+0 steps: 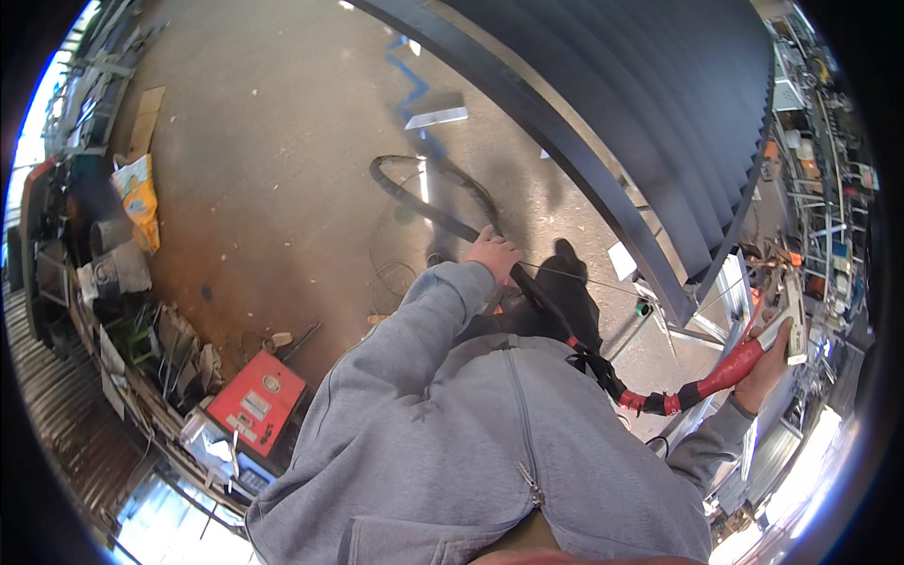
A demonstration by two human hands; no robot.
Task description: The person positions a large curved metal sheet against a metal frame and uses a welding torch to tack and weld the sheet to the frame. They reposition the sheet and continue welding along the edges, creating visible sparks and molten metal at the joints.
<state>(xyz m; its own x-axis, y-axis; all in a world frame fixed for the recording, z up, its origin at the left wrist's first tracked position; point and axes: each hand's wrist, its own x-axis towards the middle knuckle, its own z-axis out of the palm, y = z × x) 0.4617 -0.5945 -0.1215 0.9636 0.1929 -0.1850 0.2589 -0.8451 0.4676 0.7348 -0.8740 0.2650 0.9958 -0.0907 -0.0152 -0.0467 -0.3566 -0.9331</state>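
My left hand [492, 254] is closed around a thick black cable [443, 224] in front of my body. Beyond that hand the cable bends into a loop over the floor. Back toward me it runs on past my waist, where red and black wrapping [650, 403] covers it. Out to the right, my right hand [765, 369] is closed at a pale bar-like piece [798, 325]. A thick red-wrapped cable end [733, 367] lies against that hand. The fingers partly hide how the two meet.
A large dark ribbed metal structure [640, 104] with a curved edge fills the upper right. Shelves of tools and parts [819, 202] line the right side. On the left are a red machine [256, 400] and a yellow bag [138, 202]. A metal strip [436, 118] lies on the floor.
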